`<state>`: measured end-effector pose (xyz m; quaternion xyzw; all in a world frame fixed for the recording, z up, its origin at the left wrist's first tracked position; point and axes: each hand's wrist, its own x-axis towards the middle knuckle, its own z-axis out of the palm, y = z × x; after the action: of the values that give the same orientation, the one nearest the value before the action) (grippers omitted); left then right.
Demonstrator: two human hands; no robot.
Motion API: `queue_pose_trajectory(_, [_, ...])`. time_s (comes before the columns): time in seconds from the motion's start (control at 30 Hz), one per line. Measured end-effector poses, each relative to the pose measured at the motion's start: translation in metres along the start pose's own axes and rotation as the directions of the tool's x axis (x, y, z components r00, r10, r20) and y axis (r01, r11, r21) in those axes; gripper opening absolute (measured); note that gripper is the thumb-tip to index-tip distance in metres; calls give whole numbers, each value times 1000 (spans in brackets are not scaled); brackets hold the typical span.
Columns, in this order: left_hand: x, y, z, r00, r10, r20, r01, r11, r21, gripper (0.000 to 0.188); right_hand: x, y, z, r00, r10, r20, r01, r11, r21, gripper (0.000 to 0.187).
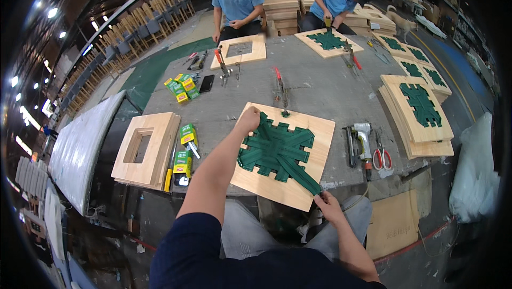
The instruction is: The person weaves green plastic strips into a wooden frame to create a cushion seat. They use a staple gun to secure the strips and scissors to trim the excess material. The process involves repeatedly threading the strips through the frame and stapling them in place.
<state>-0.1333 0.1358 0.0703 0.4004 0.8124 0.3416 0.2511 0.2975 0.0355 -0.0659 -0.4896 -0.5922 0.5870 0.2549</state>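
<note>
A square wooden seat frame (pixel 322 129) lies tilted on the near edge of the table, its middle covered by crossed strips of green webbing (pixel 277 147). At the frame's upper left, my left hand (pixel 249 119) is closed by the end of one webbing strip. My right hand (pixel 328 206) pinches the end of a long strip (pixel 298 176) that runs down to the frame's near right corner. A clamp with a red handle (pixel 281 89) stands at the frame's far edge, touching it.
Stacked wooden frames (pixel 128 147) and green-yellow boxes (pixel 183 162) lie left. A staple gun (pixel 364 142), scissors (pixel 381 156) and webbed frames (pixel 421 107) lie right. Across the table, one person (pixel 238 6) sits by a bare frame; another (pixel 332 2) works on a webbed one.
</note>
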Motion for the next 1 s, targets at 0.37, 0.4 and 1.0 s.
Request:
queue_pose_trajectory(0.37, [-37, -29, 5, 982, 118, -147, -140, 980, -145, 45, -22, -24, 24, 973, -91, 213, 66, 990, 124, 19])
queue_pose_trajectory(0.4, [-35, -29, 7, 974, 118, -194, -145, 981, -132, 40, -26, -22, 22, 972, -82, 221, 56, 991, 121, 19])
queue_pose_trajectory(1.0, [-97, -43, 16, 999, -33, 40, 51, 764, -643, 21, 52, -138, 50, 853, -516, 78, 522, 841, -138, 17])
